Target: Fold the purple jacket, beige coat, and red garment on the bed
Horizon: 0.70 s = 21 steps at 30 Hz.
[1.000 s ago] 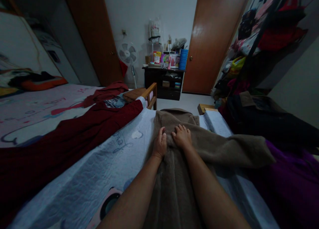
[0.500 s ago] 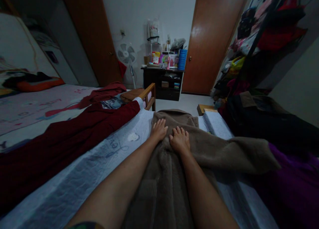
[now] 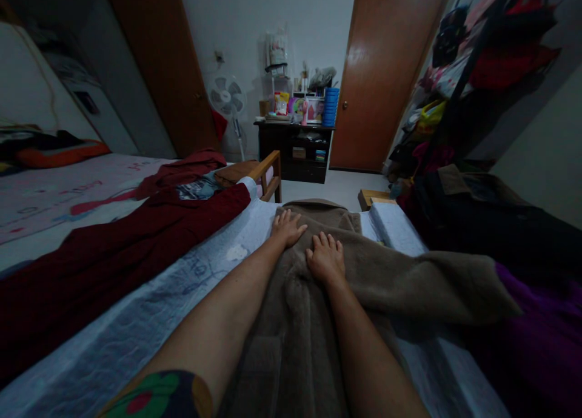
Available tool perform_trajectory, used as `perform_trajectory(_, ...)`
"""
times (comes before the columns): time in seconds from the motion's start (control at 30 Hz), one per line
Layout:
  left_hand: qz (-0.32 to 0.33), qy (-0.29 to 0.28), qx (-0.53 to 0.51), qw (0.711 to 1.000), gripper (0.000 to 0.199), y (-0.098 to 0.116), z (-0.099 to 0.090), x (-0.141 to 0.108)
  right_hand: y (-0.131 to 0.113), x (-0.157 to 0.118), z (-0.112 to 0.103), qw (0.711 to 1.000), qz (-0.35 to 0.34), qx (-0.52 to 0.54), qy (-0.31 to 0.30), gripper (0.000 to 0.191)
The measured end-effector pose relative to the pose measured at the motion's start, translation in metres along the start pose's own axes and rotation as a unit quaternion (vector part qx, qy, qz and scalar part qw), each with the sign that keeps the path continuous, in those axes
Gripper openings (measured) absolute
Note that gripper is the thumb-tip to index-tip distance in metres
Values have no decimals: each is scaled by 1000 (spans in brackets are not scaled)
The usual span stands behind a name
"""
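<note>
A brown fleecy coat point(image 3: 300, 321) lies spread on the bed point(image 3: 200, 284), its collar at the far end and one sleeve point(image 3: 427, 278) stretched out to the right. My left hand point(image 3: 288, 229) rests flat on the upper left of the coat, fingers spread. Close beside it, my right hand point(image 3: 327, 257) lies on the coat's upper middle with its fingers apart. Neither hand grips the cloth. A patterned sleeve point(image 3: 159, 397) shows on my left arm at the bottom.
Dark red cloth point(image 3: 122, 254) lies along the left of the bed, beside a wooden rail point(image 3: 271, 175). Dark clothing point(image 3: 495, 224) and purple fabric point(image 3: 536, 339) are heaped at right. Farther back stand a white fan point(image 3: 230, 96), a black cabinet point(image 3: 291, 154) and a door point(image 3: 386, 72).
My left hand has slid slightly left and away across the coat, its fingers turning more outward. My right hand has barely moved. More of the patterned left sleeve shows.
</note>
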State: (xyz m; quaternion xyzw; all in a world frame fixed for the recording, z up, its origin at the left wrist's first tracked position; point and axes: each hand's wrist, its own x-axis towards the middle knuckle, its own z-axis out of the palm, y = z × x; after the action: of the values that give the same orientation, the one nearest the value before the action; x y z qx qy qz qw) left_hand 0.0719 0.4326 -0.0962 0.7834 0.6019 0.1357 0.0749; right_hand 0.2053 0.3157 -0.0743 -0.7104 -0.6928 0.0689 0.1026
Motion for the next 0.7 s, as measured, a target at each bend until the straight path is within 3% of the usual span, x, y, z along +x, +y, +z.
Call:
perform_trajectory(0.17,22,65,33,997,53,9,-4,-15,-1,0,1,1000,3,-1,1,56)
perform_trajectory(0.3,-5,1,19,1000,54,18,-13,-30,-1,-2,0,1000,4,2,7,55)
perform_trajectory(0.43,19,-39,31,999,58,18,-15,-41,-1,-2,0,1000,5,-2,1,55)
perform_trajectory(0.7,3,-11,60,998,68,6,-4,-18,-1,-2,0,1000,8,2,3,55)
